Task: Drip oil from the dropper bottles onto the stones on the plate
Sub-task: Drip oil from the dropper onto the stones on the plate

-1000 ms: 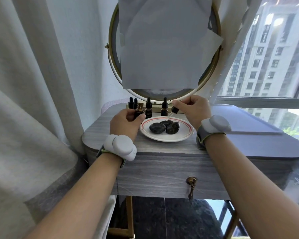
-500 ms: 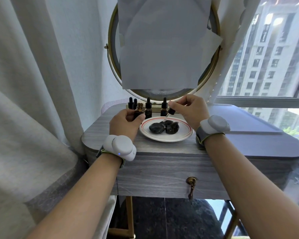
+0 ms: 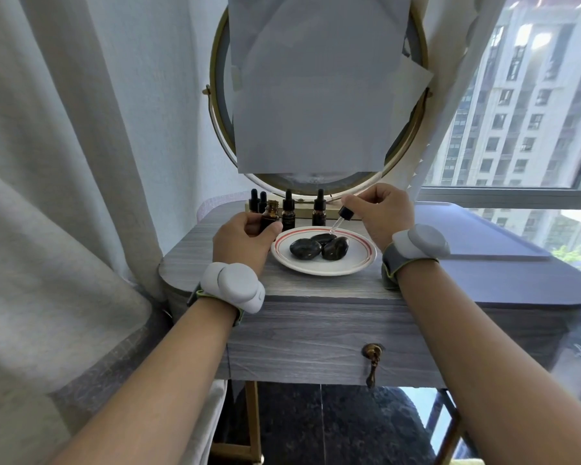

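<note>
An uncapped amber bottle (image 3: 271, 214) is gripped by the left hand (image 3: 244, 241), while a dropper (image 3: 341, 219) is pinched by the right hand (image 3: 379, 211) above dark stones (image 3: 319, 246) on the plate (image 3: 359, 260).

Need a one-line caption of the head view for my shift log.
Right hand holds a dropper over three dark stones on a plate; left hand grips the open bottle.

Grey wooden vanity (image 3: 316, 333) beside daylit window (image 3: 517, 105)
</note>
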